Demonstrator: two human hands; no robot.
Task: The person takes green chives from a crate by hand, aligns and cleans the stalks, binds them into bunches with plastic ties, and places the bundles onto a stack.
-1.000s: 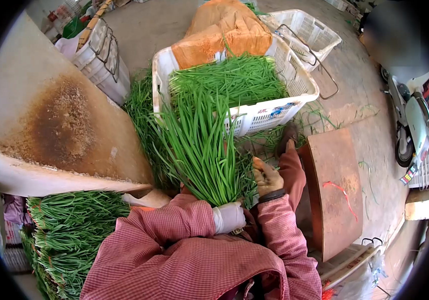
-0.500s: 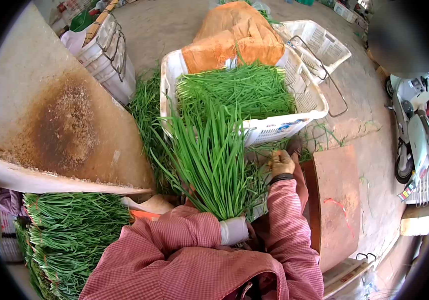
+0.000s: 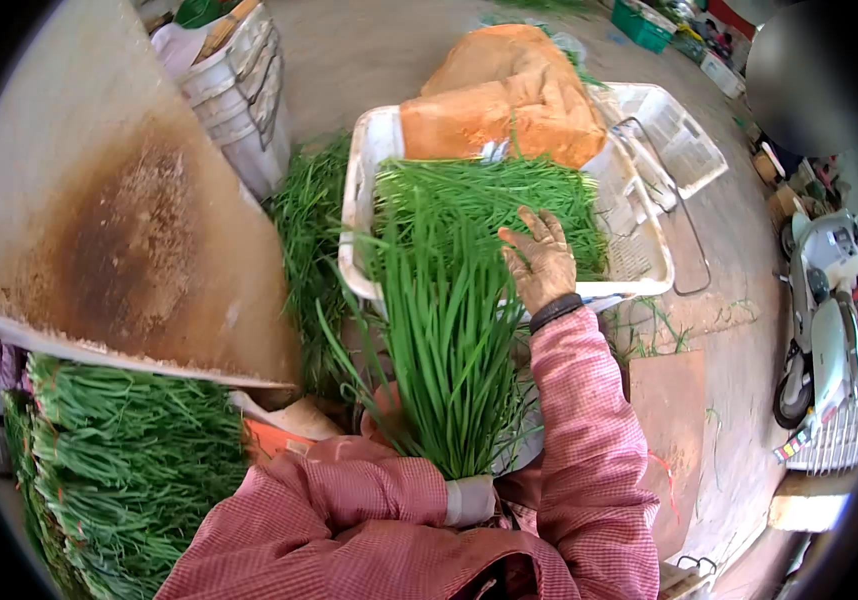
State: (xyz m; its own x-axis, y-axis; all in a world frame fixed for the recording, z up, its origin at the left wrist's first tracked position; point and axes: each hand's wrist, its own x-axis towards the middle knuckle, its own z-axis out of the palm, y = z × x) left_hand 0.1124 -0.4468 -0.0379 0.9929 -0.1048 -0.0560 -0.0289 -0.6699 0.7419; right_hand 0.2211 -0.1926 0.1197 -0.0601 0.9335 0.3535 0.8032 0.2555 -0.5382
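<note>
A large bunch of long green stalks [image 3: 449, 360] stands upright against my left forearm, its tips fanning toward the crate. My left hand is hidden behind the bunch and the sleeve; only the grey cuff [image 3: 470, 500] shows. My right hand [image 3: 541, 262], with a dark band at the wrist, is over the near edge of the white crate [image 3: 654, 286], fingers spread and nothing in them. Inside the crate lies a layer of cut green stalks [image 3: 489, 190], just beyond my right fingertips. An orange cloth [image 3: 509, 105] covers the crate's far side.
A stained pale board [image 3: 129, 240] slants at the left, above stacked green bundles [image 3: 129, 450]. White buckets [image 3: 239, 100] stand behind it. Beyond the crate is another white crate [image 3: 674, 135]. A brown panel [image 3: 667, 430] and a parked scooter [image 3: 834, 310] are at the right.
My right hand has moved forward from beside the bunch to the crate, and its fingers have spread. The view has shifted, so the crate appears lower and farther right. The bunch remains at my left arm.
</note>
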